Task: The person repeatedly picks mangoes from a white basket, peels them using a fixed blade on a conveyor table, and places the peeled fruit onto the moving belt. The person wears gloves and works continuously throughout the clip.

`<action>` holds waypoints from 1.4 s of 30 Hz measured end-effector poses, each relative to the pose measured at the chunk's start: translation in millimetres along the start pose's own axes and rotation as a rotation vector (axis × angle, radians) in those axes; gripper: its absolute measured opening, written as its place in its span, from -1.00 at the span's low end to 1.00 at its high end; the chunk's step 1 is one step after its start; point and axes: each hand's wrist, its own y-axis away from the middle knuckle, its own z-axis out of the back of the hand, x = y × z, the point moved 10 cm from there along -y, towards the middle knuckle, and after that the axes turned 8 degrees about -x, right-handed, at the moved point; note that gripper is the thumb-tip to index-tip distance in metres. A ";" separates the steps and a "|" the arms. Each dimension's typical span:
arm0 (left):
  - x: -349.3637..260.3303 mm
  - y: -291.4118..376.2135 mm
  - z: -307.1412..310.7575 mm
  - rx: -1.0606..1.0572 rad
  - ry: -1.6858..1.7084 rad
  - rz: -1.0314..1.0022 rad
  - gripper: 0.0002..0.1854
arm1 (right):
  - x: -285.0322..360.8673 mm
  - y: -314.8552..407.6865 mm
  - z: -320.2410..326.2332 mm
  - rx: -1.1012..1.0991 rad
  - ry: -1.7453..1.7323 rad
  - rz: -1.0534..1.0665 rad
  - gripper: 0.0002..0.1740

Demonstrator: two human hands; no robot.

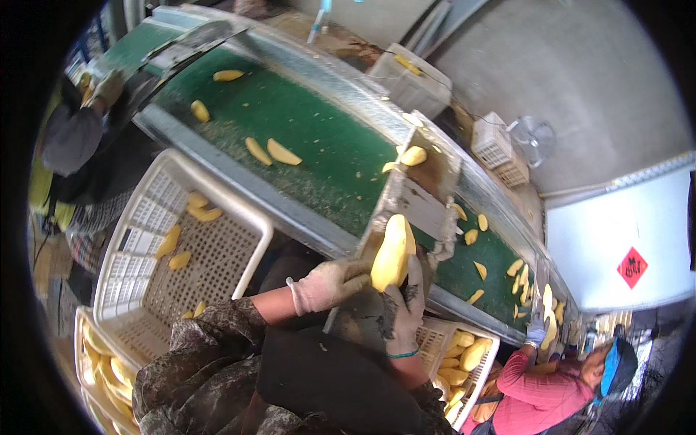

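A peeled yellow sweet potato [392,255] is held upright over a metal work plate set across the green conveyor belt [321,163]. My right hand [404,304], in a dirt-stained knit glove, grips its lower end. My left hand [331,284], also gloved, touches or nearly touches its left side; the fingertips are partly hidden, so whether it holds it is unclear. Another yellow piece [414,156] lies at the far end of the plate. Cut pieces [283,151] are scattered on the belt.
A large white plastic basket [255,231] with a few pieces stands at left. Fuller baskets are at lower left and at right, one holding whole yellow tubers [474,354]. A co-worker in red [549,386] works at the right, another person [73,136] at upper left.
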 end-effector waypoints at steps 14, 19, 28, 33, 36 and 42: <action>152.1 -252.9 23.9 -0.497 0.554 0.384 -0.54 | -24.9 -93.5 -10.7 0.009 0.854 0.326 -0.39; 194.0 -293.8 -65.1 -0.068 0.955 0.733 -0.55 | -76.6 -192.2 -27.6 -0.039 0.968 0.338 -0.56; 181.9 -250.1 -12.1 -0.265 0.627 0.776 -0.55 | -70.2 -176.6 -9.6 0.030 0.860 0.257 -0.52; 109.5 -123.7 94.8 -0.538 -0.262 0.217 -0.43 | -28.3 -38.6 -14.1 0.153 0.589 0.214 -0.43; 107.8 -23.5 67.8 -0.579 -0.196 0.217 -0.38 | -16.4 -3.6 -49.1 0.217 0.470 0.208 -0.39; 56.5 16.5 -16.3 -0.318 0.265 0.020 -0.21 | -41.6 -4.4 -26.1 -0.122 -0.109 -0.080 -0.41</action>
